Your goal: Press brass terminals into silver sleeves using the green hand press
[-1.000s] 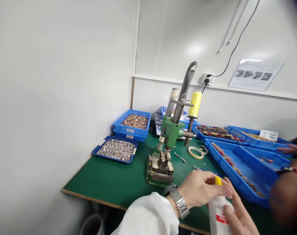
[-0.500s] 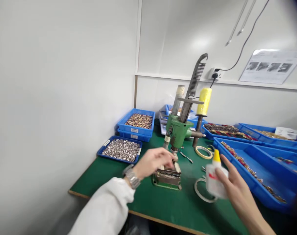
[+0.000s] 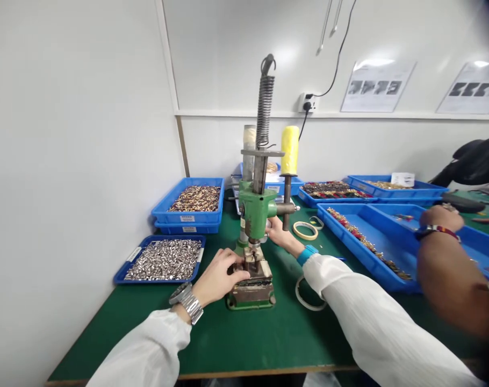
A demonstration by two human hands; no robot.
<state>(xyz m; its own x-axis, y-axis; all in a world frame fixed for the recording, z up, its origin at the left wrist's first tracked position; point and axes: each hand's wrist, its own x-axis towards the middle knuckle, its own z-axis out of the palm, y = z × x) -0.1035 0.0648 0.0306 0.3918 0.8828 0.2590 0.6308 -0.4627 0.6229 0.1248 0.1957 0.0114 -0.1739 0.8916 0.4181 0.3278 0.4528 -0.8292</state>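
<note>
Two-handed, resting left hand [image 3: 217,277] unclenched against the press [image 3: 256,209], right hand [image 3: 281,235] behind, grasp impossible to tell; best keeping both clear of the ram [image 3: 254,243].

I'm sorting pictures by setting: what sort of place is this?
Probably a small-parts workshop: a green hand press on the bench, a blue tray of shiny pieces, and printed sheets on the wall.

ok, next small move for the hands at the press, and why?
I'd probably ease the left hand back from the base of the green press before anyone works the yellow handle. Its fingers sit close to the tooling, so a downstroke might pinch them. No hand is on the handle; the right hand is beside the column, its grip partly hidden.
</note>
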